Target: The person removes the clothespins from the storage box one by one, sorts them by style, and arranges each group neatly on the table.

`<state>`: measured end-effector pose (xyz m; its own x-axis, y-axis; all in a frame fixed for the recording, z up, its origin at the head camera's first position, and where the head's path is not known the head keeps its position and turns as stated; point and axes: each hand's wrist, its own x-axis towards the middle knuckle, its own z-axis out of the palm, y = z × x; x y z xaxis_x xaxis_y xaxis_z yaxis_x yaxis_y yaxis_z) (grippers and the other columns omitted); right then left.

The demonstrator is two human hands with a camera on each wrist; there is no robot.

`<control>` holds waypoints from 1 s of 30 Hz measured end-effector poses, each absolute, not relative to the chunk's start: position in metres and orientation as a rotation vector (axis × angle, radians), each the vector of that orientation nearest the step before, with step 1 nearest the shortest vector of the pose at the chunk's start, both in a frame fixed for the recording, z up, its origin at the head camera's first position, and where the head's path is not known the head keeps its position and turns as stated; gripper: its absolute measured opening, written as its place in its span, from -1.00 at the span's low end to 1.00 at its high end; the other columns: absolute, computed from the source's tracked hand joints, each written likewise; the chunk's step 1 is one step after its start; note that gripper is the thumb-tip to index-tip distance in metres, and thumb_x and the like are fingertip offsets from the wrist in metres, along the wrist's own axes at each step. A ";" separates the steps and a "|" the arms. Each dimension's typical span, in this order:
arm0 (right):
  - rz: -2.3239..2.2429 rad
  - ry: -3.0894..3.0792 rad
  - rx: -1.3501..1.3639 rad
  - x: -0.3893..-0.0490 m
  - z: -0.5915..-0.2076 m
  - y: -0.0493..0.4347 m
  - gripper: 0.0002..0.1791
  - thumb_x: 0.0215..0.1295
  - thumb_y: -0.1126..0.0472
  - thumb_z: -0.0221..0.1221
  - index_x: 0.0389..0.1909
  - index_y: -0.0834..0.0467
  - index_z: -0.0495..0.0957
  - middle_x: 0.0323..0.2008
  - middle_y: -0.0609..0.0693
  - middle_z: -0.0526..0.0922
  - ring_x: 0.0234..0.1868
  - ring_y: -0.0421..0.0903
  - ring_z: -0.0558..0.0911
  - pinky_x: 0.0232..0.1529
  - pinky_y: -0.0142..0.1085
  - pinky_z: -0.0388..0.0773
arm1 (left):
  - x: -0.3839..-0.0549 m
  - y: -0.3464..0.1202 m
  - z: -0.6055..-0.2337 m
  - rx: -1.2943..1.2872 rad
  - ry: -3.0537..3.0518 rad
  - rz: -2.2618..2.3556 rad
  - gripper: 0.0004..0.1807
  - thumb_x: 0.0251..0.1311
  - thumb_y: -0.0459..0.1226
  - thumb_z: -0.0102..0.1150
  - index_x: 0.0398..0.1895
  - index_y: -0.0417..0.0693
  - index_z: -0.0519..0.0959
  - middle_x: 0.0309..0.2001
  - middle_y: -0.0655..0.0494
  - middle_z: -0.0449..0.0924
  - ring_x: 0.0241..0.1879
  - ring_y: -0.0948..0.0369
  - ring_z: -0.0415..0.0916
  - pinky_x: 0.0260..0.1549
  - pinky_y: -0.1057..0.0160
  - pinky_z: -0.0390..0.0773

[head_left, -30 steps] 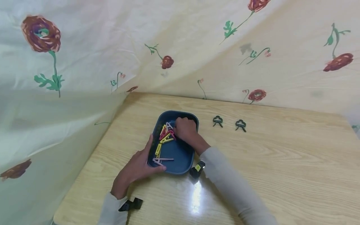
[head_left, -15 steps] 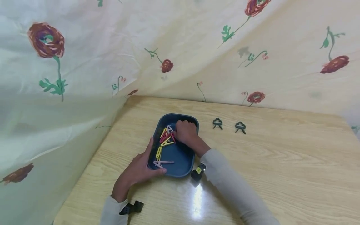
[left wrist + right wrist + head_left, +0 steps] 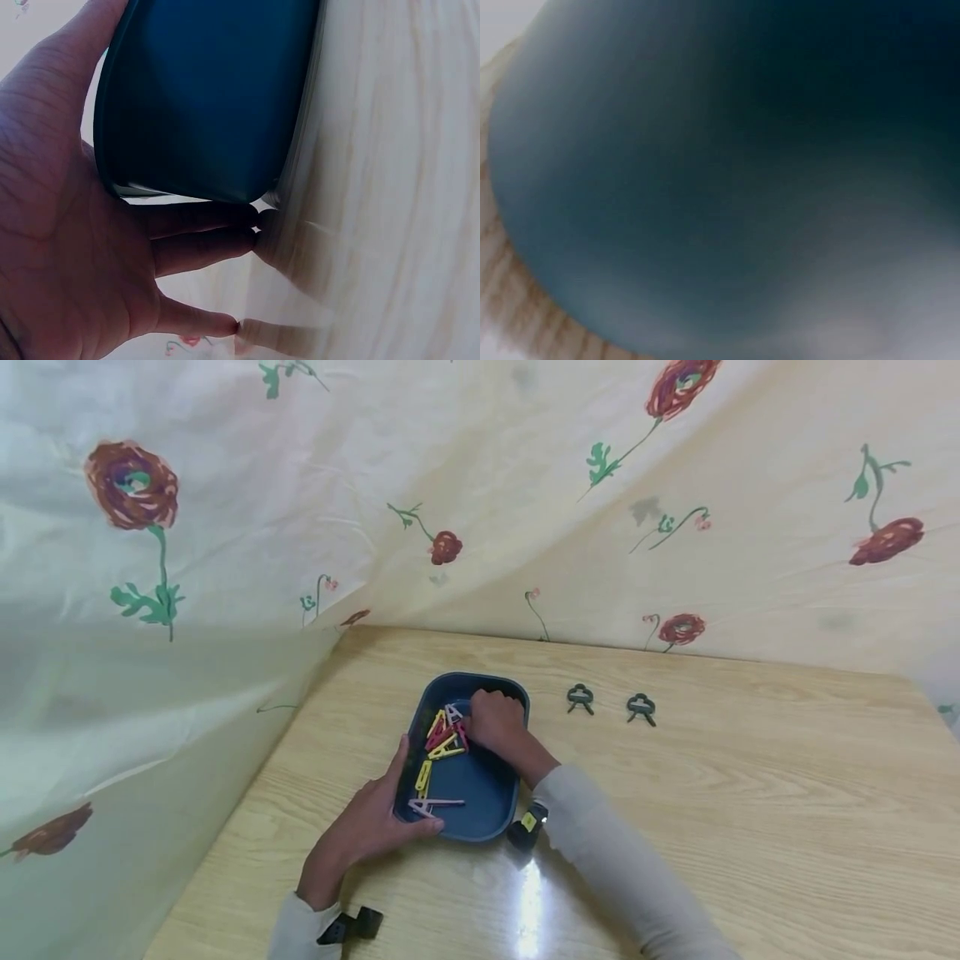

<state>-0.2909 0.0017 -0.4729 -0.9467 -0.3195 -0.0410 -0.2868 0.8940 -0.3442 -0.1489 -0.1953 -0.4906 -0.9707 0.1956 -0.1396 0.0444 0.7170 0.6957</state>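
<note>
A dark blue tray [image 3: 480, 793] stands on the table. My left hand [image 3: 367, 818] braces its near left corner, the thumb over the front rim and the fingers fairly straight along the outside. In the left wrist view, those fingers [image 3: 202, 251] reach down beside the tray wall to the tabletop. My right hand [image 3: 497, 720] is inside the tray at the far right, knuckles up. Its fingertips are hidden, close to a pile of yellow, red and pale clothespins [image 3: 446, 745]. Nearer the front lie a yellow clothespin [image 3: 423, 775] and a pale pink clothespin [image 3: 438, 804].
Two dark green clips [image 3: 580, 697] lie side by side on the wooden table [image 3: 750, 793], right of the tray. A flowered cloth [image 3: 480, 460] hangs behind and to the left. The right wrist view is filled mostly by blurred tray wall [image 3: 630, 187].
The whole head view has shifted slightly, so the table and tray sit lower in it. Both hands keep nearly the same places at the tray.
</note>
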 end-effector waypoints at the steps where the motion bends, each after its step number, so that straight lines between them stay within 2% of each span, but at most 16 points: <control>1: -0.514 2.966 -0.477 -0.291 -0.473 0.002 -0.56 0.40 0.11 0.20 -0.70 0.12 0.41 -0.72 -0.03 0.41 -0.65 -0.05 0.49 -0.59 -0.24 0.31 | -0.149 -0.195 -0.491 0.194 2.722 1.092 0.36 -0.05 0.25 0.42 0.62 0.27 -0.35 0.43 -0.16 0.25 0.23 -0.07 0.37 0.16 -0.18 0.38; 10: -0.337 3.026 -0.502 -0.291 -0.473 0.002 -0.77 0.35 0.14 0.22 -0.45 0.19 0.59 -0.60 0.01 0.52 -0.53 -0.03 0.53 -0.33 -0.09 0.52 | -0.148 -0.194 -0.490 0.196 2.742 1.085 0.36 -0.06 0.26 0.42 0.62 0.24 -0.32 0.43 -0.19 0.25 0.28 -0.13 0.34 0.18 -0.22 0.35; 17: -0.341 3.062 -0.510 -0.287 -0.473 0.004 -0.72 0.30 0.13 0.28 -0.55 0.16 0.53 -0.63 -0.01 0.50 -0.56 -0.05 0.51 -0.37 -0.12 0.54 | -0.147 -0.192 -0.492 0.176 2.721 1.116 0.35 -0.05 0.23 0.44 0.62 0.28 -0.33 0.41 -0.17 0.27 0.22 -0.07 0.38 0.14 -0.19 0.39; 23: -0.354 3.161 -0.545 -0.284 -0.472 0.004 -0.58 0.29 0.12 0.27 -0.74 0.11 0.41 -0.74 -0.06 0.40 -0.65 -0.08 0.47 -0.48 -0.16 0.47 | -0.145 -0.192 -0.492 0.176 2.715 1.143 0.36 -0.07 0.23 0.45 0.62 0.32 -0.34 0.39 -0.15 0.31 0.16 -0.02 0.41 0.12 -0.15 0.40; 30: -0.448 3.296 -0.570 -0.278 -0.467 0.007 -0.47 0.27 0.05 0.27 -0.84 0.05 0.31 -0.77 -0.09 0.32 -0.67 -0.10 0.40 -0.47 -0.13 0.42 | -0.146 -0.193 -0.489 0.182 2.714 1.133 0.35 -0.05 0.22 0.44 0.62 0.31 -0.34 0.33 -0.12 0.37 0.07 0.05 0.43 0.08 -0.08 0.43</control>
<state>-0.2784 0.0074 -0.4671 -0.9165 -0.2947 0.2705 -0.3563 0.9089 -0.2168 -0.1458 -0.1928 -0.4890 -0.9734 0.1872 -0.1319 0.0378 0.6995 0.7136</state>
